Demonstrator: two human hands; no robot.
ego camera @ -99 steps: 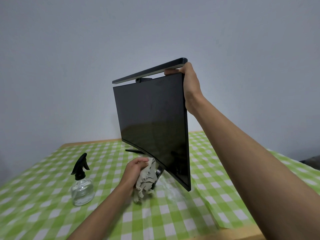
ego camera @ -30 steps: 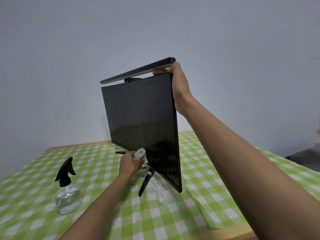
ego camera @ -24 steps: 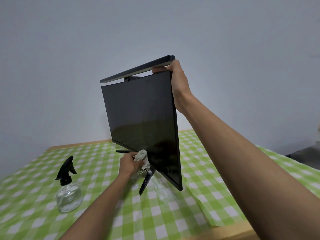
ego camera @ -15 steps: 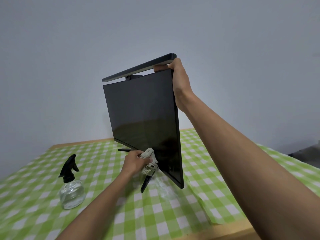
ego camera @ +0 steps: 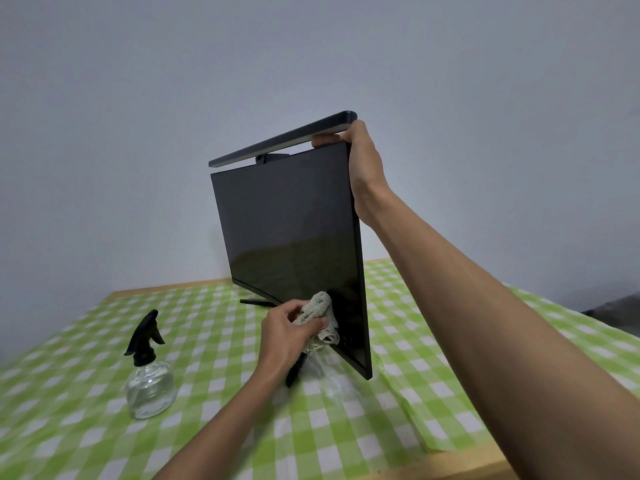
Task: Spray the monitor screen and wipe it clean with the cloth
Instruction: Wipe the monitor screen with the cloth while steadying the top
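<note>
A black monitor stands on the table, turned so its dark screen faces left, with a light bar clipped along its top. My right hand grips the monitor's top right corner. My left hand holds a crumpled beige cloth and presses it against the lower edge of the screen. A clear spray bottle with a black trigger head stands untouched on the table to the left.
The table carries a green and white checked tablecloth; its wooden edge shows at the front right. The black stand foot pokes out below my left hand. A plain grey wall is behind.
My left hand has slid the cloth to the right along the bottom of the screen, from below the edge to against the glass. My right hand keeps its grip on the corner.
</note>
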